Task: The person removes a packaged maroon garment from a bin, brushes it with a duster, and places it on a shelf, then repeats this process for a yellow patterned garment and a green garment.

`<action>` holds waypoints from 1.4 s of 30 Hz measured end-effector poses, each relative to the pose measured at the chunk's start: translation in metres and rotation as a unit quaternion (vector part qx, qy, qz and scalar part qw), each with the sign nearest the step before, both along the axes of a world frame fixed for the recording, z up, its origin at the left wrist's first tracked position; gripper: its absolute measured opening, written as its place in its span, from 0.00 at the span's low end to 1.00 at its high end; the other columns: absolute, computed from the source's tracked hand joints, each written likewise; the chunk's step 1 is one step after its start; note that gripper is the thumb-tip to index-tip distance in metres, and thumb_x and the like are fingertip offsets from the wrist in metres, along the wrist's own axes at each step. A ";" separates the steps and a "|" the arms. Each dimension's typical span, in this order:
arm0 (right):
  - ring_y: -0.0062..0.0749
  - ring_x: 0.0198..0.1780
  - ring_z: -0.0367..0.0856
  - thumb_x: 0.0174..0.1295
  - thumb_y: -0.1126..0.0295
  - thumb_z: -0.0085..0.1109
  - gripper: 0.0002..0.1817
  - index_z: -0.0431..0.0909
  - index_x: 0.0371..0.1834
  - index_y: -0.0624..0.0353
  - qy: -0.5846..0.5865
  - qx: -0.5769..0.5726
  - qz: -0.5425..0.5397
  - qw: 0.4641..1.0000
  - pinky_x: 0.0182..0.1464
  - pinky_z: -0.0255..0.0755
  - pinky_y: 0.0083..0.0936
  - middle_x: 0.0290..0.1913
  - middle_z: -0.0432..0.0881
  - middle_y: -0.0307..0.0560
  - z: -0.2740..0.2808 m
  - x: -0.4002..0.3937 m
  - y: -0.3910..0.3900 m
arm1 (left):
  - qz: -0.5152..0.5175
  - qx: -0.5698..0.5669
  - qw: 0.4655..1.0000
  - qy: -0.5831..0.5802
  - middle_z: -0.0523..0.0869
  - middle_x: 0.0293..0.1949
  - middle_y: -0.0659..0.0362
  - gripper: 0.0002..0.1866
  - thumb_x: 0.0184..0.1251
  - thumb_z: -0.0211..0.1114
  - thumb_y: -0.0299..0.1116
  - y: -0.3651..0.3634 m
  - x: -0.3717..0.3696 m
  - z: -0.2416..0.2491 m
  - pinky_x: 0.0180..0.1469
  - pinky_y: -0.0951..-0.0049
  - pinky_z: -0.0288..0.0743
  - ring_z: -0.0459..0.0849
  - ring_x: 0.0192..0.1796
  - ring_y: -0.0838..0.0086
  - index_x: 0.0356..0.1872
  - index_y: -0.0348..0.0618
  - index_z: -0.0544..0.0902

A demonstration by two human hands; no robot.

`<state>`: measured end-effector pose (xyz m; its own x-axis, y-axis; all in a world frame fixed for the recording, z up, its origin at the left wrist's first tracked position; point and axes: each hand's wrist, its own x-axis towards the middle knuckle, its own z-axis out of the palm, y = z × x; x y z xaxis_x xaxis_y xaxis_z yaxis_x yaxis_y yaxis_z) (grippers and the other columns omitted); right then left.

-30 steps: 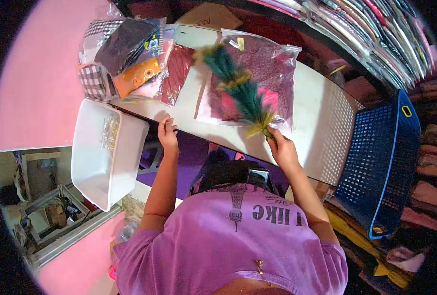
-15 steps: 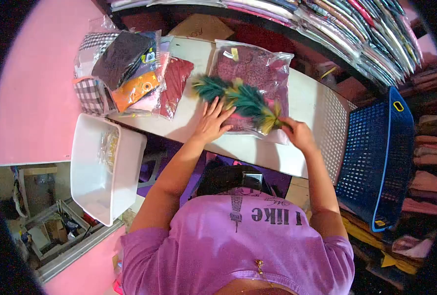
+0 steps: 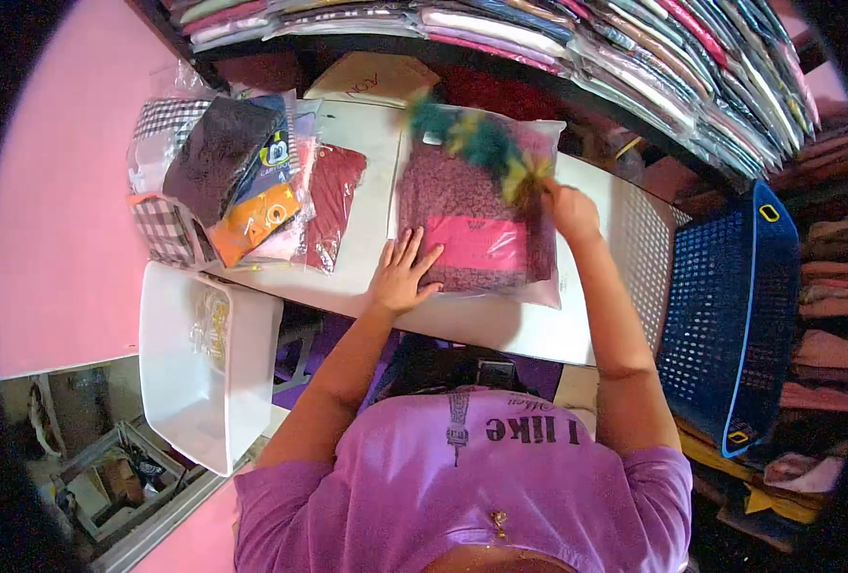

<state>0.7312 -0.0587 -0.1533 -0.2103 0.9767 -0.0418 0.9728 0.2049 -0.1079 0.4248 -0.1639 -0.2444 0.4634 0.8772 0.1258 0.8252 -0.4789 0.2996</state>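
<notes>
A green and yellow feather duster is in my right hand, whose fingers are closed around its handle end. The duster is blurred and lies over the far part of a clear plastic package. Inside this package is folded maroon patterned cloth, with a bright pink label near the front. My left hand rests with fingers spread on the package's near left corner, partly on the white table.
Several bagged garments are piled at the table's left, beside a maroon bagged garment. A white bin stands front left, a blue perforated basket at right. Stacked packages fill the shelf behind.
My right hand has swept the duster away from me toward the package's far edge, uncovering the pink label. My left hand has shifted slightly nearer to me. The view has also shifted.
</notes>
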 end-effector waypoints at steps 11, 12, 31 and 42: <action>0.50 0.29 0.81 0.59 0.59 0.54 0.17 0.74 0.53 0.34 0.107 0.014 0.011 0.994 0.31 0.75 0.43 0.31 0.82 0.52 -0.026 0.009 -0.071 | 0.008 -0.016 1.000 0.002 0.52 0.71 0.50 0.37 0.55 0.59 0.59 0.003 -0.001 -0.011 0.69 0.48 0.46 0.50 0.73 0.56 0.68 0.66 0.61; 0.51 0.31 0.81 0.60 0.59 0.53 0.16 0.73 0.53 0.35 0.042 0.019 -0.086 0.995 0.31 0.75 0.44 0.30 0.82 0.52 -0.040 0.023 -0.067 | 0.008 -0.020 1.000 0.002 0.52 0.71 0.50 0.37 0.55 0.59 0.59 0.003 -0.001 -0.008 0.69 0.48 0.46 0.50 0.73 0.56 0.68 0.66 0.61; 0.61 0.34 0.78 0.63 0.64 0.52 0.15 0.72 0.52 0.50 0.204 0.056 -0.346 0.914 0.34 0.72 0.50 0.29 0.81 0.61 -0.028 0.059 -0.191 | 0.009 0.005 1.000 0.011 0.50 0.72 0.50 0.40 0.55 0.62 0.53 0.000 0.005 -0.009 0.70 0.52 0.43 0.50 0.72 0.55 0.69 0.58 0.59; 0.60 0.35 0.79 0.65 0.65 0.47 0.14 0.72 0.53 0.51 0.233 -0.006 -0.351 0.907 0.34 0.72 0.48 0.33 0.80 0.63 -0.069 0.070 -0.230 | 0.276 0.122 0.933 -0.194 0.67 0.62 0.44 0.24 0.63 0.54 0.26 -0.002 0.023 -0.014 0.68 0.61 0.54 0.63 0.66 0.52 0.62 0.39 0.65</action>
<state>0.8007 -0.2883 -0.2226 0.4648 0.8774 -0.1189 0.7113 -0.4500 -0.5399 0.4475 -0.1656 -0.2586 -0.1725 0.8925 0.4167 0.8182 -0.1057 0.5651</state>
